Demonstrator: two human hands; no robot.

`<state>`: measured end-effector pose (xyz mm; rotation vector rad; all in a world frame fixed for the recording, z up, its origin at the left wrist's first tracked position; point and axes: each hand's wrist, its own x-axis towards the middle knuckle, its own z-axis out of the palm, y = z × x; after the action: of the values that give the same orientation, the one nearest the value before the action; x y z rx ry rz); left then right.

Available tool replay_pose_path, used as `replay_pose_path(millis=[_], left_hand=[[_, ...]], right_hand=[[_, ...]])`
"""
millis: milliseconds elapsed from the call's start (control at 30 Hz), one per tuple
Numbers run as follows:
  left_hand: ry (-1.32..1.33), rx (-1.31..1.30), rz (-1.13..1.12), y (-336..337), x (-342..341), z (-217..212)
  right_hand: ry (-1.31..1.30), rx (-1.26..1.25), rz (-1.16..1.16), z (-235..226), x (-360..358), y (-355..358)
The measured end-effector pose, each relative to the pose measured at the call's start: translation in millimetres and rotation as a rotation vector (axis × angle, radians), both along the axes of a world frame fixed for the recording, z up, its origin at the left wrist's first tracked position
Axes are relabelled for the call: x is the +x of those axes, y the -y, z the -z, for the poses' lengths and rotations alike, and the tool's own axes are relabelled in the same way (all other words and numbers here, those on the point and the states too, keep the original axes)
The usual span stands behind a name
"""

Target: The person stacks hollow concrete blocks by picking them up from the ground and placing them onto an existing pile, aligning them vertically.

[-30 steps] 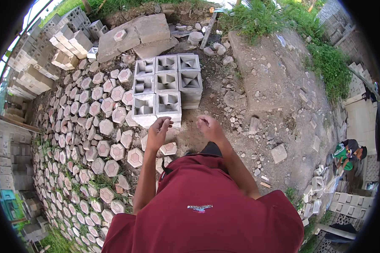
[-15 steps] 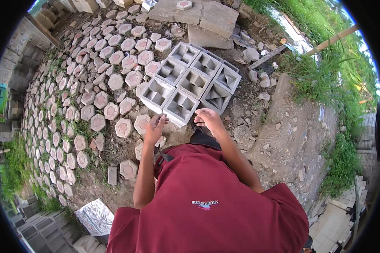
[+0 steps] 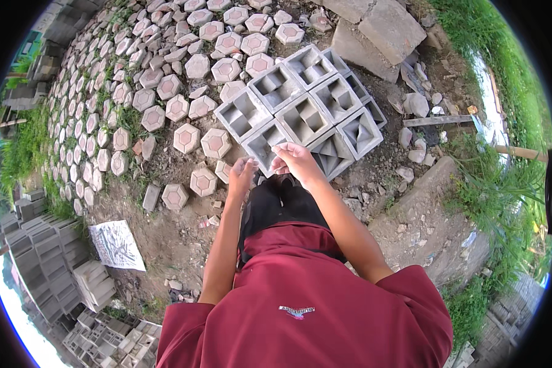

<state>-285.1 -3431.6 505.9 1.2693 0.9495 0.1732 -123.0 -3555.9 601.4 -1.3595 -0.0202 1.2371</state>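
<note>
So both hands are down at the nearest grey hollow block (image 3: 265, 146) — left hand (image 3: 242, 175) open beside it, right hand (image 3: 294, 161) curled loosely over its edge — hexagonal pavers (image 3: 184, 138) just left.

One head-worn fisheye view, aimed steeply down past a red shirt (image 3: 306, 306) onto nearby ground; edges are bent.

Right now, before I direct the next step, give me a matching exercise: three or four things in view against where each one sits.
Things:
1. grey hollow blocks
2. hexagonal pavers
3. printed sheet
4. large flat slabs

Places:
A. lower left, on bare dirt
B. just ahead of both hands
C. top right, beyond the blocks
D. spread over the upper left ground

Pairs: 1-B, 2-D, 3-A, 4-C
</note>
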Motion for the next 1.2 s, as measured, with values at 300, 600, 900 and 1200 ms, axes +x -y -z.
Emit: replay_pose_path(millis=[300, 600, 900, 1200], left_hand=[[-0.437, -0.375, -0.232, -5.6, -5.8, 152.1], [-0.208, -0.586, -0.602, -21.9, 32.0, 246.9], [-0.054, -0.875, -0.838, -5.6, 24.2, 333.4], [0.03, -0.8, -0.793, 0.5, 43.2, 310.4]], right_hand=[[0.185, -0.556, -0.358, 240.5, -1.8, 32.6], [0.069, -0.747, 0.133, 349.4, 0.1, 45.7], [-0.259, -0.443, 0.429, 358.0, -23.3, -0.3], [-0.262, -0.348, 0.503, 368.7, -28.8, 14.9]])
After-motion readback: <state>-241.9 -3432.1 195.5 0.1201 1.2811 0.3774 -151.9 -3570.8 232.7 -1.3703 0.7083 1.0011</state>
